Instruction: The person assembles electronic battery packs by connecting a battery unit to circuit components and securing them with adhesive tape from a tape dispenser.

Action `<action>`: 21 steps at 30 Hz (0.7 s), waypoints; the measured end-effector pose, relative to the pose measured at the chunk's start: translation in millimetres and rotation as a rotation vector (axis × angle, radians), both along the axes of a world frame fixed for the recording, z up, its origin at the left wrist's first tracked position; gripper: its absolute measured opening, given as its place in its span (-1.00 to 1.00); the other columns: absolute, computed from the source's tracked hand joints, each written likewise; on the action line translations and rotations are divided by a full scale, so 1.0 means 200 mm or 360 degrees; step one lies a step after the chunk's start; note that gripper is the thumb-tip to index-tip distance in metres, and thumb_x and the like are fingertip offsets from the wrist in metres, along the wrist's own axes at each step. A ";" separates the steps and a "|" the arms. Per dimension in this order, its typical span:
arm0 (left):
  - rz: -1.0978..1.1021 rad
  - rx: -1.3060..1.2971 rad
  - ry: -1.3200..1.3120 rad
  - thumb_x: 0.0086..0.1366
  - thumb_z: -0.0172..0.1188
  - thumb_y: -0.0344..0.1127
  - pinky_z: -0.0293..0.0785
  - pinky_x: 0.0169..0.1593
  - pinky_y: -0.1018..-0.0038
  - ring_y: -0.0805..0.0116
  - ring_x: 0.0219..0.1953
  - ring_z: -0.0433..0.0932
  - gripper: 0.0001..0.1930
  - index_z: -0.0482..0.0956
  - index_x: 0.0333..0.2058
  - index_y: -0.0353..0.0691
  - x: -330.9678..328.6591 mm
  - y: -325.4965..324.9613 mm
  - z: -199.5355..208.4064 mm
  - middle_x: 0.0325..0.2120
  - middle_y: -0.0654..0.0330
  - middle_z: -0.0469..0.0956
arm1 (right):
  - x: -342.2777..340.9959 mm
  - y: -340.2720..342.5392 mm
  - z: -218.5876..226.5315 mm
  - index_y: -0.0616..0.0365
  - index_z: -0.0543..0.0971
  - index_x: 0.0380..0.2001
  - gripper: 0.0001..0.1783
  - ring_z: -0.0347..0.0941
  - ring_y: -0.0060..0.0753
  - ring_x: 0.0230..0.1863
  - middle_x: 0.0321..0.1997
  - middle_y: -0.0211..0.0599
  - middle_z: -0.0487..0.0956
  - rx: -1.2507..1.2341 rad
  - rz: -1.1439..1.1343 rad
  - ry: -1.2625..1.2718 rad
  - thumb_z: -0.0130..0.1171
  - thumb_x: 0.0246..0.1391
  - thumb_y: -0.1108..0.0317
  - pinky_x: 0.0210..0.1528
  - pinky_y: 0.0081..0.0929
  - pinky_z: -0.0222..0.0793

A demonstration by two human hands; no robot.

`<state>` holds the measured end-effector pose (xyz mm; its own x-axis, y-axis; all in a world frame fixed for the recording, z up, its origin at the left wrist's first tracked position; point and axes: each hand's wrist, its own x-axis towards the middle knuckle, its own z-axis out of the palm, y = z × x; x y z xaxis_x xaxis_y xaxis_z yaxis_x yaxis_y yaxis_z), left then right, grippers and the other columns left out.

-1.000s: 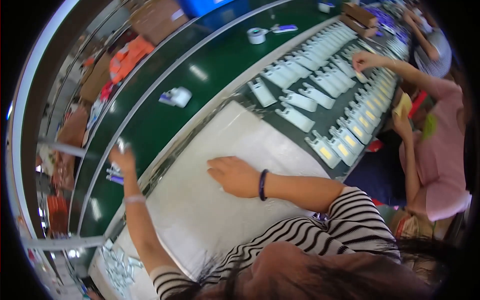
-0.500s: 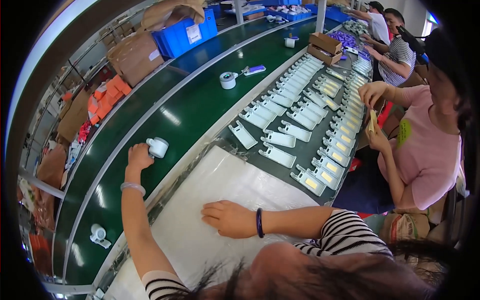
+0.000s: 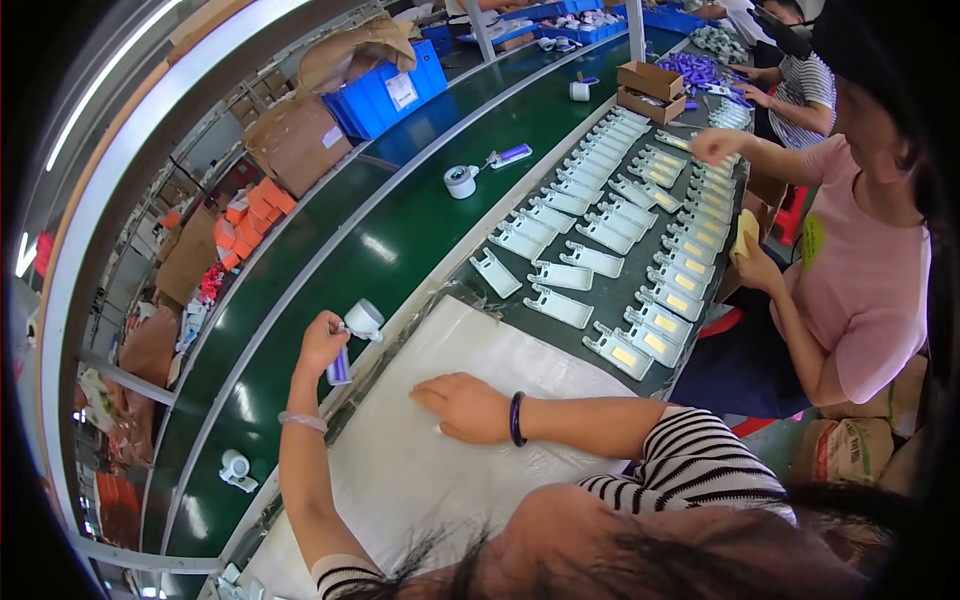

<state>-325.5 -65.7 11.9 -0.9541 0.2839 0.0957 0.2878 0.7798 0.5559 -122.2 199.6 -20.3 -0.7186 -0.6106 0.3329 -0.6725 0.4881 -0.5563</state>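
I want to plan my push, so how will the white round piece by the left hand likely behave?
The white round piece may roll a little, since its side looks curved. Its smooth shell suggests hard plastic, so probably stiff and somewhat slippery. The purple piece below the left hand might drag along, though the hand hides any join.

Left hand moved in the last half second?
Yes: the left hand has shifted rightward across the green belt, closer to the white-covered table.
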 end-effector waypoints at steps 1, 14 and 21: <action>-0.0032 0.0191 -0.0018 -0.05 0.23 -0.51 0.39 -0.32 0.48 0.44 -0.43 0.46 -0.75 0.43 -0.34 -0.26 0.05 0.02 0.03 -0.50 0.24 0.46 | -0.01 0.01 0.00 0.27 0.30 0.12 -0.36 0.20 -0.08 0.24 0.18 -0.04 0.34 -0.0148 -0.0097 0.0070 0.17 -0.09 0.37 0.24 -0.22 0.12; -0.0437 0.0076 -0.0525 0.01 0.14 -0.46 0.47 -0.39 0.45 0.39 -0.48 0.52 -0.75 0.43 -0.26 -0.32 0.91 0.47 0.32 -0.48 0.14 0.48 | -0.06 0.08 0.12 0.12 0.35 0.07 -0.45 0.42 -0.05 0.00 -0.06 -0.14 0.53 -0.0358 -0.0032 -0.0037 0.12 -0.08 0.45 0.17 -0.20 0.19; -0.0082 0.0770 -0.0692 0.08 0.05 -0.58 0.54 -0.34 0.40 0.30 -0.42 0.55 -0.50 0.21 0.04 -0.25 1.22 0.39 0.25 -0.35 0.08 0.45 | -0.02 0.02 0.06 0.10 0.50 -0.16 -0.69 0.49 -0.11 -0.21 -0.33 -0.22 0.60 -0.0714 0.0145 -0.0081 0.11 -0.05 0.43 -0.12 -0.20 0.35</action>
